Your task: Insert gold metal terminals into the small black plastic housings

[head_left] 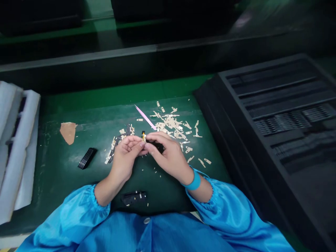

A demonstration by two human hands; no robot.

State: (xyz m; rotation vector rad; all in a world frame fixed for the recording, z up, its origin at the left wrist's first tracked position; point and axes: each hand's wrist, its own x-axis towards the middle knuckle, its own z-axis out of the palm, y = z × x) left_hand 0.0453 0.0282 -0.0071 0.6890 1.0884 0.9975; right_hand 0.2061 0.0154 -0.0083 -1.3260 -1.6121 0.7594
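Observation:
Near the middle of the green work surface, my left hand [127, 154] and my right hand [168, 156] meet fingertip to fingertip. Both are closed in a pinch on a small part with a black tip and a yellow-gold strip [144, 136]; its lower end is hidden by my fingers. Just beyond my left hand lies a pile of small black and pale pieces [113, 148]. Flat cream-coloured pieces [172, 122] are scattered beyond and right of my right hand. Pink tweezers [145, 117] lie with one end close to that scatter.
A black ribbed stack [87, 158] and a brown scrap [68, 132] lie to the left. Close to my body is a dark bundle [133, 198] with small pale bits. Pale foam trays [22, 147] stand at the left edge; a large black slotted tray [278, 140] occupies the right.

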